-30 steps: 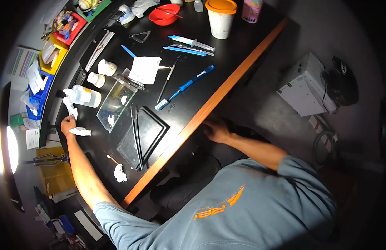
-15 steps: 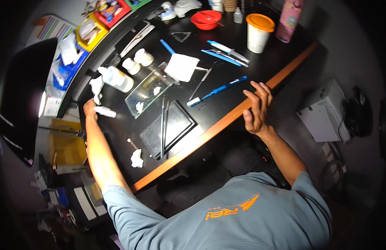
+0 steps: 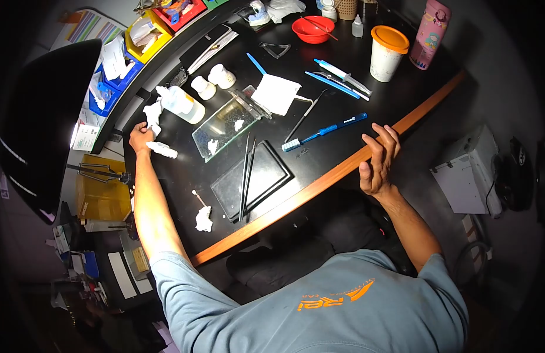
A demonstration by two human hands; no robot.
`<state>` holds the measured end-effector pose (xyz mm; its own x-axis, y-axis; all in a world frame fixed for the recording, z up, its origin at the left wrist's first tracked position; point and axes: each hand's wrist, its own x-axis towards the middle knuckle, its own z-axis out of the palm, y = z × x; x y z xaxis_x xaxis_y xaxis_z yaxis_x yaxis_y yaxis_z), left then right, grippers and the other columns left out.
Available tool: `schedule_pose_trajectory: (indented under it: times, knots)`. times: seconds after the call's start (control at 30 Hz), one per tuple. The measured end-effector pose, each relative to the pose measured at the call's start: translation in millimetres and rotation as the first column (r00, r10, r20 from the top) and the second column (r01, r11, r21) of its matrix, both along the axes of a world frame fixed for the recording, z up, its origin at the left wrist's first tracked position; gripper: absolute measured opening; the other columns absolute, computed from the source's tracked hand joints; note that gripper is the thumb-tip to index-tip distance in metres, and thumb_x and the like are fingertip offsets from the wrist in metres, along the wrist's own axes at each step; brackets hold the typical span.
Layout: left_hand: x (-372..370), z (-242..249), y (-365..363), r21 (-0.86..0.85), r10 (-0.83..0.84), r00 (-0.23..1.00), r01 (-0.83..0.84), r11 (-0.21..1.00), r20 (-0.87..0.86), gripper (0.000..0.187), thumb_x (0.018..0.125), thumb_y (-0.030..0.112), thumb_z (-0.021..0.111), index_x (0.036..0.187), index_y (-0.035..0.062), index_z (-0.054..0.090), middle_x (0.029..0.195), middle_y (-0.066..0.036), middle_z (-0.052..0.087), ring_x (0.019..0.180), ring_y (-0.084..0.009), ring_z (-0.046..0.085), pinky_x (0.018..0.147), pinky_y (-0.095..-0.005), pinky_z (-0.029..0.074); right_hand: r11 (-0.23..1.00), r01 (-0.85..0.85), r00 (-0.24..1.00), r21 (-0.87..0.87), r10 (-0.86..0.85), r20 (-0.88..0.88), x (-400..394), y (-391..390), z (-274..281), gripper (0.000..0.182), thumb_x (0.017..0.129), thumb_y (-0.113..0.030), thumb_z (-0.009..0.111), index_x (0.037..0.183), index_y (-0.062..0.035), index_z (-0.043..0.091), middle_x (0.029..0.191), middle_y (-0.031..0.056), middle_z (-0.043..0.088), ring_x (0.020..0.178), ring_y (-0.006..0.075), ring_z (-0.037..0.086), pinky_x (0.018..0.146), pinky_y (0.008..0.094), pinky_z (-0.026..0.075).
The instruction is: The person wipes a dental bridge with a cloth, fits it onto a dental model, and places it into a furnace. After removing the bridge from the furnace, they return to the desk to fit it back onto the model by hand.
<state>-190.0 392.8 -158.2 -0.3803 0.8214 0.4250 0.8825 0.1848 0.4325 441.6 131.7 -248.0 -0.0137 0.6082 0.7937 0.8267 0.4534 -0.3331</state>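
My left hand (image 3: 141,139) is at the table's left side, its fingers closed at the lower end of a crumpled white tissue (image 3: 153,116); the fingertips are partly hidden. A small white tube (image 3: 162,150) lies beside that wrist. A white bottle (image 3: 185,106) lies tilted behind the tissue. My right hand (image 3: 379,162) is at the table's wooden edge, fingers apart and bent, holding nothing. Nearest to it is a blue toothbrush (image 3: 328,129) with white bristles. Between my hands are a glass slab (image 3: 225,130) with white dabs and a black pad (image 3: 255,179) bearing two thin dark tools.
Two small white jars (image 3: 213,81), a white paper pad (image 3: 276,94), a syringe (image 3: 342,76), a red bowl (image 3: 313,30), an orange-lidded cup (image 3: 388,56) and a pink bottle (image 3: 431,35) stand or lie farther back. A black lamp (image 3: 46,129) overhangs the left. White crumpled material (image 3: 203,219) lies near the front edge.
The whole view has shifted, with the table's things now farther right. My left hand is slightly closer in against the tissue. My right hand stays open at the table edge.
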Motion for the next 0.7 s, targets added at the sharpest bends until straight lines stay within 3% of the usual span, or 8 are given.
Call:
schedule_pose_trajectory:
  times: [0.1,0.17,0.23,0.3,0.4,0.53,0.7]
  knots:
    - [28,21,1,0.015,-0.056,0.991,0.058,0.998,-0.118,0.043,0.079,0.019,0.080,0.119,0.0066,0.074,0.094,-0.011,0.074,0.088,-0.0250,0.071,0.086,-0.0367,0.054,1.000,0.000,1.000,0.015,-0.001,0.006,2,3,-3,0.059,0.104,-0.054,0.036,0.132,-0.0060,0.057,0.144,0.0210,0.047,0.136,0.0401,0.036,0.116,0.0545,0.025]
    - [24,24,9,-0.045,-0.200,0.961,0.195,0.980,-0.192,0.044,0.080,0.017,0.079,0.123,0.0100,0.073,0.099,-0.012,0.073,0.091,-0.0270,0.070,0.086,-0.0386,0.054,1.000,-0.004,1.000,0.016,0.004,0.000,4,3,-2,0.061,0.103,-0.055,0.035,0.131,-0.0062,0.056,0.144,0.0209,0.047,0.136,0.0403,0.037,0.115,0.0542,0.026]
    - [19,23,14,-0.161,-0.304,0.880,0.263,0.951,-0.364,0.040,0.082,0.008,0.077,0.122,0.0110,0.074,0.109,-0.014,0.071,0.099,-0.0289,0.069,0.090,-0.0391,0.054,1.000,0.008,1.000,0.006,-0.008,-0.011,4,2,-4,0.060,0.103,-0.057,0.036,0.131,-0.0079,0.057,0.144,0.0201,0.048,0.136,0.0404,0.037,0.114,0.0539,0.027]
    - [-9,9,31,-0.174,-0.442,0.802,0.407,0.897,-0.401,0.035,0.081,-0.001,0.075,0.115,0.0090,0.077,0.117,-0.017,0.069,0.108,-0.0315,0.067,0.096,-0.0390,0.053,1.000,0.011,1.000,0.004,-0.011,-0.022,4,2,-9,0.059,0.103,-0.057,0.036,0.131,-0.0093,0.057,0.145,0.0193,0.047,0.136,0.0401,0.038,0.114,0.0540,0.027]
    - [-38,-13,45,-0.132,-0.430,0.872,0.409,0.903,-0.235,0.028,0.081,-0.001,0.075,0.107,0.0091,0.080,0.125,-0.019,0.067,0.117,-0.0344,0.065,0.104,-0.0383,0.051,0.999,0.026,0.999,0.038,-0.025,-0.033,2,5,-12,0.060,0.103,-0.059,0.035,0.131,-0.0104,0.056,0.143,0.0180,0.048,0.135,0.0394,0.039,0.112,0.0538,0.028]
    - [-41,-11,39,-0.237,-0.455,0.827,0.394,0.888,-0.329,0.023,0.086,0.008,0.073,0.107,0.0111,0.080,0.132,-0.020,0.065,0.121,-0.0346,0.063,0.106,-0.0390,0.049,0.999,0.033,0.999,0.009,-0.033,0.013,5,2,-7,0.060,0.103,-0.059,0.036,0.132,-0.0098,0.055,0.143,0.0183,0.048,0.135,0.0397,0.039,0.112,0.0532,0.029]
    - [-20,-6,26,-0.259,-0.370,0.917,0.325,0.910,-0.149,0.025,0.090,0.010,0.070,0.113,0.0119,0.079,0.140,-0.020,0.061,0.127,-0.0327,0.061,0.108,-0.0366,0.047,1.000,0.011,1.000,0.011,-0.011,-0.005,4,5,-11,0.062,0.103,-0.060,0.035,0.134,-0.0094,0.053,0.145,0.0186,0.046,0.136,0.0402,0.036,0.113,0.0535,0.027]
